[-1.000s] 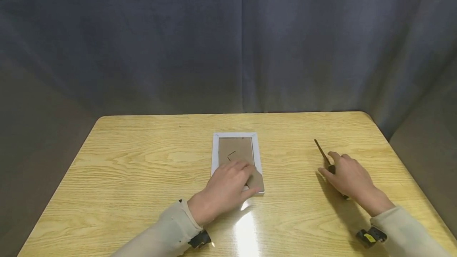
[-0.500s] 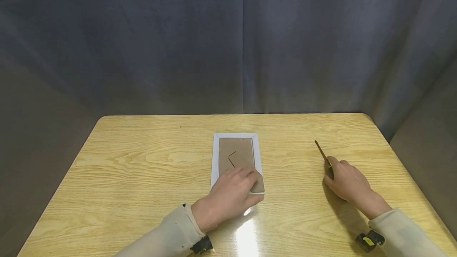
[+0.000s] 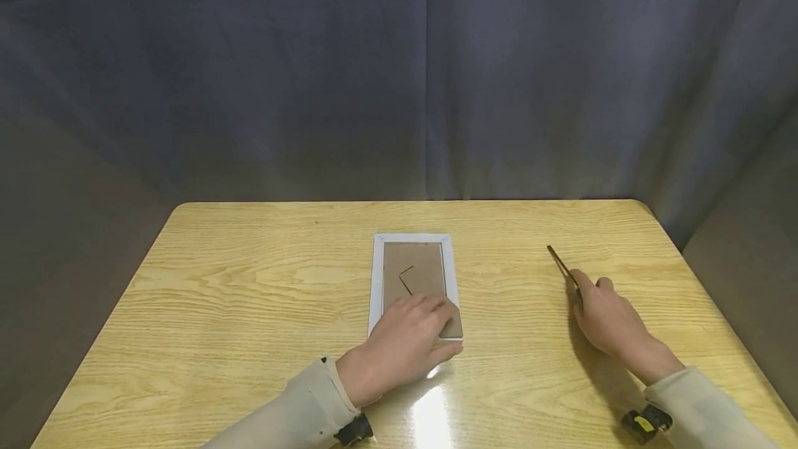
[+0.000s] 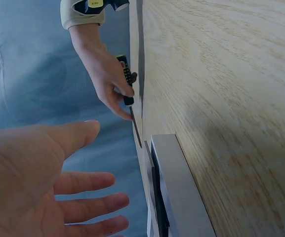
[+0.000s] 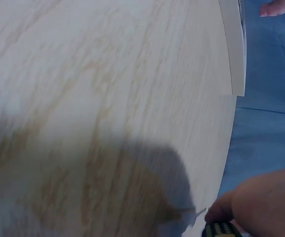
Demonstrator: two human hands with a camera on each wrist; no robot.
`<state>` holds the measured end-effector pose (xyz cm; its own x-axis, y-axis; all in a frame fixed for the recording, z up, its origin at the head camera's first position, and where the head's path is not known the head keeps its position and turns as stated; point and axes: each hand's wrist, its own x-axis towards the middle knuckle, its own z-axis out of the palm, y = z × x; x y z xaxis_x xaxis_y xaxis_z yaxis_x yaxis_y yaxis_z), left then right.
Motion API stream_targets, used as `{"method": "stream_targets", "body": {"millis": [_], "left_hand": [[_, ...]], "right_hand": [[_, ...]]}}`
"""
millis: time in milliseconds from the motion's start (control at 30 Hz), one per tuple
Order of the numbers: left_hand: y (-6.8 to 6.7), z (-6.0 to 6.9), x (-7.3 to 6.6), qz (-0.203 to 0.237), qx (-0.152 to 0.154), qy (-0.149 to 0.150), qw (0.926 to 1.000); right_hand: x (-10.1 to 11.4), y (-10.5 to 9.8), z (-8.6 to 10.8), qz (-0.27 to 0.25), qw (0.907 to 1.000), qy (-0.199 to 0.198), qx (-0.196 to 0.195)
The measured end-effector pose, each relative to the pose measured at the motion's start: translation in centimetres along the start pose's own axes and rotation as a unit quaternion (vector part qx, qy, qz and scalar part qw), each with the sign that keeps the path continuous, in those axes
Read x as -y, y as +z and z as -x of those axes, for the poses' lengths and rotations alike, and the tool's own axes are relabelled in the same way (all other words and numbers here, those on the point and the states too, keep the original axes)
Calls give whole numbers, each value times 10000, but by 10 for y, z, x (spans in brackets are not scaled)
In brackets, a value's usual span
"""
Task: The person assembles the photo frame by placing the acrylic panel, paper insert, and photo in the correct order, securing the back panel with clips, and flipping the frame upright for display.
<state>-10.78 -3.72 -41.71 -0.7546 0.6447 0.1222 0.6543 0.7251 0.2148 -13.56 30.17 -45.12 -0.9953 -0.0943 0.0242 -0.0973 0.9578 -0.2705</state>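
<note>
Though apart, two hands, one frame, one tool.

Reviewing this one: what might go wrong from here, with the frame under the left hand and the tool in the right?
1. The tool has a thin, exposed shaft; if the right hand brings it to the frame, a slip might jab the left hand or scratch the frame.
2. The brown flap overlaps the frame's near right corner, so it could catch or get in the way.
</note>
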Motion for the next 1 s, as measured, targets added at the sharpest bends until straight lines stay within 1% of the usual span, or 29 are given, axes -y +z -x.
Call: {"method": "stream_targets", "body": {"millis": [133,267,400,600,833,1000], "left_hand": [[0,0,0,7,16,-23,10000],[0,0,0,17,10,-53,10000],[-1,0,0,-15,-13,-76,10000],[-2,0,2,-69,-102,-87,9999],[-3,2,5,-71,-154,-141,9998],[-6,3,10,-34,-142,-267,9995]], "right_hand": [[3,-3,1,-36,10000,41,-49],[7,-6,2,44,10000,38,-51],[10,-9,2,120,9999,-48,-67],[17,-13,1,95,9998,-159,-33],[27,-14,-1,56,9998,-200,-20],[33,-13,-3,-11,9995,-295,-71]]}}
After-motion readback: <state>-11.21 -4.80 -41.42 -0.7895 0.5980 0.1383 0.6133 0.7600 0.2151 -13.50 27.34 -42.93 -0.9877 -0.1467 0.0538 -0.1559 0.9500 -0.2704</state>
